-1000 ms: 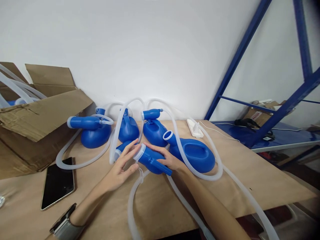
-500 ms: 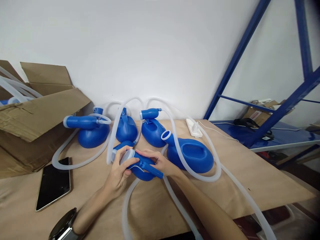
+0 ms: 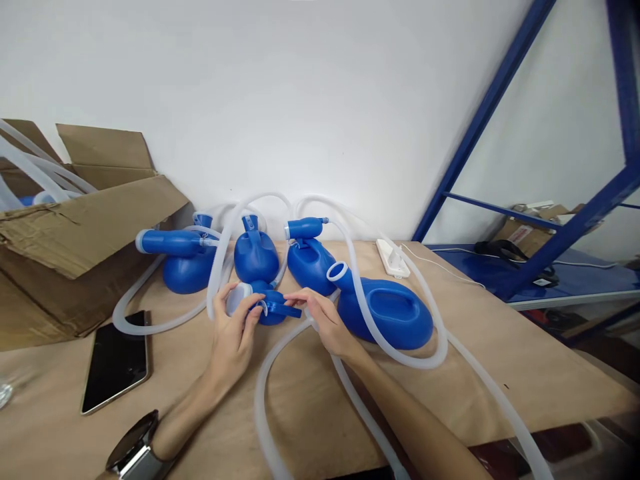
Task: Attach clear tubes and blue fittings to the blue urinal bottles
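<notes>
A blue plastic urinal bottle (image 3: 274,311) lies on its side near the middle of the table. My left hand (image 3: 231,343) is closed around its neck end, thumb and fingers at the white cap (image 3: 239,298). Beside the bottle's right end is my right hand (image 3: 327,327), its fingers stretched out and the fingertips at or just above the blue plastic. Another urinal bottle (image 3: 385,312) with an open white-rimmed mouth lies right of that hand. Behind stand more of them: one at centre (image 3: 256,257), one right of it (image 3: 313,267), and one at left (image 3: 187,275).
Translucent hoses (image 3: 270,400) loop over the table (image 3: 450,387). An open cardboard box (image 3: 90,247) holding hoses stands at left, with a black tablet (image 3: 116,363) before it. A white power strip (image 3: 393,259) lies near the wall. At right rises a blue metal shelf (image 3: 480,127).
The held bottle has moved away from me and down onto the table. My right hand's fingers have loosened and straightened, while my left hand keeps its hold at the neck end.
</notes>
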Available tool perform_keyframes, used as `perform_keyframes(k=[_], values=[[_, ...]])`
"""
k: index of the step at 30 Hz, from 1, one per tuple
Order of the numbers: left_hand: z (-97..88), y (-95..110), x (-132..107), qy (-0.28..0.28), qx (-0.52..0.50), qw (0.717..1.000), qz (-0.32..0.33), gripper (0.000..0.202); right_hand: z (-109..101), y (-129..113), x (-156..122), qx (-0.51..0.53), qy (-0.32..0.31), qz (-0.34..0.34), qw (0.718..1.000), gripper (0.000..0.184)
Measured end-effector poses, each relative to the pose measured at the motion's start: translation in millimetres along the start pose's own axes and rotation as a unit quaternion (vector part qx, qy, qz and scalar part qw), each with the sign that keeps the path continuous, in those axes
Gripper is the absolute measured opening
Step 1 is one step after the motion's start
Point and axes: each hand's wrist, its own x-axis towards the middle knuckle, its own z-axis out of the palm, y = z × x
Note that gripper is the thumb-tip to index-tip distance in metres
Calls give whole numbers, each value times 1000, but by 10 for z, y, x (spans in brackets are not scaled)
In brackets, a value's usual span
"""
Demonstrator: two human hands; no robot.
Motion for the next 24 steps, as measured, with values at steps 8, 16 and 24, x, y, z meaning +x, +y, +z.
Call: perform_keyframes(k=[8,16,24], values=[[13,71,-74,14,63,994,89,23,245,-45,-159,-94,-42,13,995,50],[24,130,-123,5,65,992,104,20,334,47,-216,-83,13,21,996,26],[12,139,-141,52,79,985,142,12,304,46,-226,-53,-23,29,998,22]])
